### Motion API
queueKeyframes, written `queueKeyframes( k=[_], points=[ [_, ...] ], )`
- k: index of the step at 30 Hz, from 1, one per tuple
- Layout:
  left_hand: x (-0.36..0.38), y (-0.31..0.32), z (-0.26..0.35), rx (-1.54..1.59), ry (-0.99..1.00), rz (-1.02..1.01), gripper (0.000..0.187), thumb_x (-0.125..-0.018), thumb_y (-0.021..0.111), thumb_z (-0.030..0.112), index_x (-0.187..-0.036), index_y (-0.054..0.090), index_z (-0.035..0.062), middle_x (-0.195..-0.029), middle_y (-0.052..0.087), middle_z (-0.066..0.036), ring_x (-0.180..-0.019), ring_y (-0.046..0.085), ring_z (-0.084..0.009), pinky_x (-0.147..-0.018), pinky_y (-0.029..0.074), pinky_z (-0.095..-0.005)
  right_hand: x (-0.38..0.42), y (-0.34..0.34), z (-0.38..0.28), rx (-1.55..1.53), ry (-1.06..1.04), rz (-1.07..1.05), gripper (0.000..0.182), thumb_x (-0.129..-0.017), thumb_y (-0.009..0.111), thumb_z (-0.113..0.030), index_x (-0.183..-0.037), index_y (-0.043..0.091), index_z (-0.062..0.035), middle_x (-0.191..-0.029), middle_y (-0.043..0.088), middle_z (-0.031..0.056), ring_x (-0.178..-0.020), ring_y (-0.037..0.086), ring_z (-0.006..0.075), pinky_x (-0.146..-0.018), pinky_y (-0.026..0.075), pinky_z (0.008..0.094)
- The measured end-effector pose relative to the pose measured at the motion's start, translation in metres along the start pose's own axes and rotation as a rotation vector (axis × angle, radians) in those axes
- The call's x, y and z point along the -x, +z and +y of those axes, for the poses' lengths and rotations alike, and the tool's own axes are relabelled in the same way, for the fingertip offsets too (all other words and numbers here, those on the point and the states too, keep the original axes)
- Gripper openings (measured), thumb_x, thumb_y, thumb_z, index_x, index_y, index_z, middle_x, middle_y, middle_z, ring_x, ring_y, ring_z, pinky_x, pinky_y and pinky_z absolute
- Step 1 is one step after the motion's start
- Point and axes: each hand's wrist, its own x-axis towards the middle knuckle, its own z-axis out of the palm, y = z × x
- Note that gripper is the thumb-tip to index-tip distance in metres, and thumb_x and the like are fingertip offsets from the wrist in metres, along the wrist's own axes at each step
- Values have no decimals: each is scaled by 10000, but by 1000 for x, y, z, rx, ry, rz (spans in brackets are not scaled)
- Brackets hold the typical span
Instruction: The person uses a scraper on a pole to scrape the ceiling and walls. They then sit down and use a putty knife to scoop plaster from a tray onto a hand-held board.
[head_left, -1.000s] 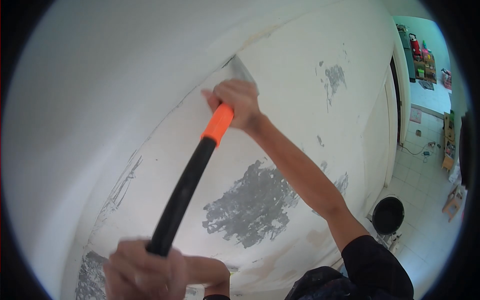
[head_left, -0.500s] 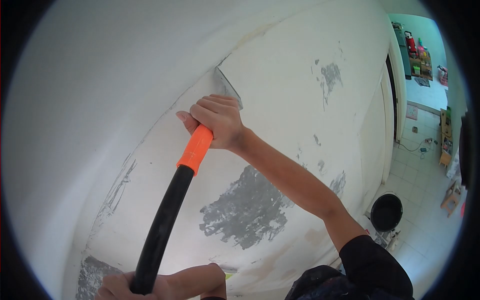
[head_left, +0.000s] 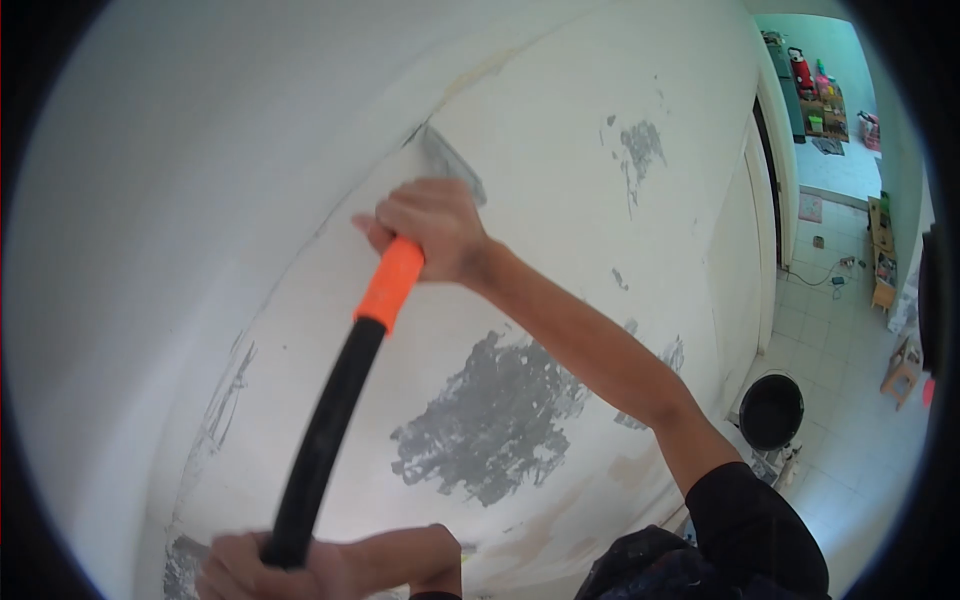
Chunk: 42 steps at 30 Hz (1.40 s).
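A long-handled scraper (head_left: 335,420) with a black shaft and an orange grip section runs diagonally up the white wall (head_left: 560,230). My right hand (head_left: 430,225) is wrapped around its upper end, just past the orange part. Beyond the knuckles, the wide grey blade (head_left: 452,168) lies against the wall near a cracked corner line. Down at the lower left, my left hand (head_left: 275,568) is closed around the bottom of the shaft. Below the right forearm, a large rough grey patch (head_left: 490,420) shows where the white surface is gone.
A smaller grey patch (head_left: 640,150) marks the wall at upper right. On the tiled floor stand a black bucket (head_left: 771,412), a wooden stool (head_left: 902,373) and a low wooden shelf (head_left: 882,250). A cable with a small device (head_left: 838,282) lies near the doorway.
Both hands have shifted slightly with the scraper, and the blade sits a little higher and further left in view. The whole view has also moved a little. Both grips stay the same.
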Motion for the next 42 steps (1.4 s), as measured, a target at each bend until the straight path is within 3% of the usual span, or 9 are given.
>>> queueKeyframes(
  k=[18, 21, 26, 27, 28, 33, 37, 38, 42],
  points=[
    [9, -18, -29, -153, -104, -127, 341, -932, 459, 301, -650, 383, 125, -525, 355, 21, -368, 341, -99, -384, 343, -281, 1, -2, 38, 71, 2, 102, 370, -767, 751, -32, -586, 433, -91, -506, 411, 48, -414, 385, 224, -427, 315, 341],
    [6, -41, -16, -40, -250, -128, 415, -971, 579, 205, -582, 443, 154, -609, 447, 17, -619, 600, -193, -500, 457, -304, -6, -6, 25, 71, 38, 52, 370, -756, 751, -30, -577, 434, -98, -514, 428, 54, -425, 413, 233, -430, 320, 348],
    [28, -58, 0, -909, -106, -288, 369, -856, 589, 95, -611, 320, 159, -502, 341, 22, -401, 403, -107, -390, 241, -278, -5, -12, 38, 31, 24, 62, 374, -757, 751, -24, -578, 430, -93, -512, 417, 58, -425, 407, 233, -433, 311, 355],
    [18, -10, -42, -49, -111, 90, 358, -845, 608, 144, -621, 329, 152, -520, 363, 18, -393, 394, -93, -401, 285, -237, -2, -13, 47, 96, 55, 63, 370, -752, 752, -18, -579, 435, -101, -512, 420, 58, -428, 414, 235, -434, 313, 358],
    [7, -17, -39, -201, -109, -39, 348, -939, 447, 312, -653, 388, 122, -526, 359, 14, -371, 353, -110, -373, 343, -296, -3, -12, 41, 94, 58, 60, 370, -752, 752, -18, -579, 435, -101, -512, 420, 58, -428, 414, 235, -434, 313, 358],
    [9, -5, -37, -5, -83, -137, 339, -941, 463, 315, -673, 405, 117, -531, 369, 2, -415, 392, -128, -436, 382, -301, -8, -17, 44, 43, 2, 50, 375, -758, 746, -6, -584, 425, -89, -511, 418, 61, -427, 413, 238, -435, 307, 353],
    [15, -13, -49, -130, -120, 17, 268, -903, 483, 279, -705, 420, 110, -544, 391, -18, -422, 376, -135, -409, 331, -305, -4, -19, 52, 80, 26, 67, 366, -757, 745, -2, -586, 436, -100, -522, 431, 60, -444, 424, 245, -441, 311, 356],
    [14, -12, -42, -86, -82, 137, 358, -849, 600, 207, -626, 327, 147, -511, 360, 13, -358, 368, -86, -397, 312, -215, -6, -20, 48, 50, 0, 49, 371, -764, 740, 3, -585, 432, -100, -523, 432, 60, -446, 419, 244, -441, 307, 357],
    [27, 4, -63, -158, -171, 62, 330, -824, 500, 278, -600, 288, 161, -512, 278, 17, -396, 284, -107, -448, 277, -284, -2, -30, 69, 30, 46, 78, 371, -767, 741, 3, -587, 433, -97, -528, 440, 63, -450, 419, 248, -456, 318, 355]
  ],
)
